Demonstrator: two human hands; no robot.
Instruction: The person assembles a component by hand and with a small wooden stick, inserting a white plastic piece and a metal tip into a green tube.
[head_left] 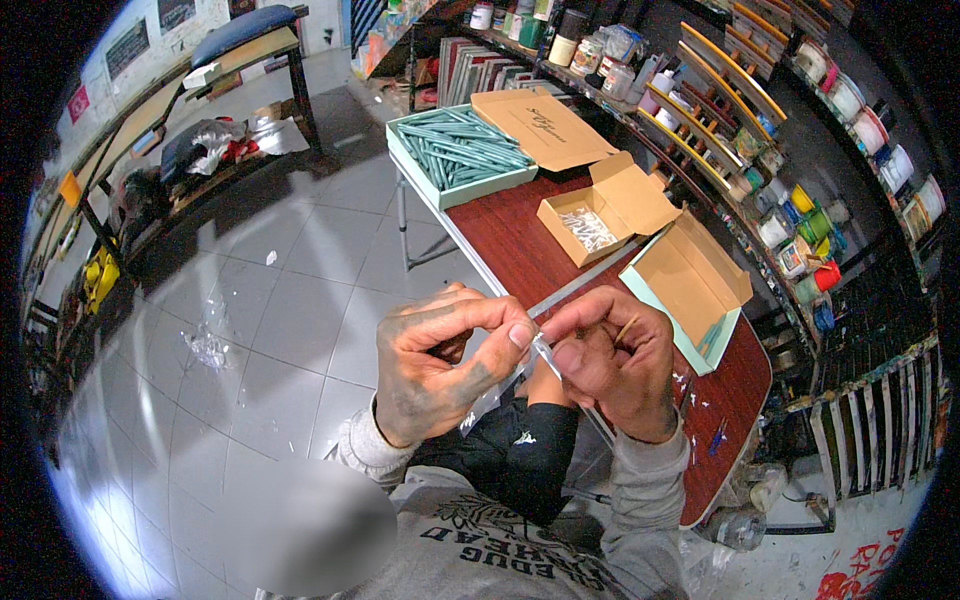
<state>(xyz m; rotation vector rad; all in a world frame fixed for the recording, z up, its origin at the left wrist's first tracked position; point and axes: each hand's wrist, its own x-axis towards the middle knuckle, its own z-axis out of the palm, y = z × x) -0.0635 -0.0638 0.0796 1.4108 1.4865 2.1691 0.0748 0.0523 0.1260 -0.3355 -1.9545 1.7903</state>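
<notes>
My left hand is closed in a pinch, thumb against forefinger, on one end of a small white, shiny strip. Its exact kind is too small to make out. The other end sits between the thumb and forefinger of my right hand. A thin wooden stick pokes out from the curled fingers of that same hand. Both hands are above my lap, at the near edge of the red-brown table. White scraps lie on my dark shorts.
On the table, a pale green box is full of teal sticks. A small cardboard box holds white pieces. Another open box has a few teal sticks. Paint-pot shelves line the right; a bench stands far left.
</notes>
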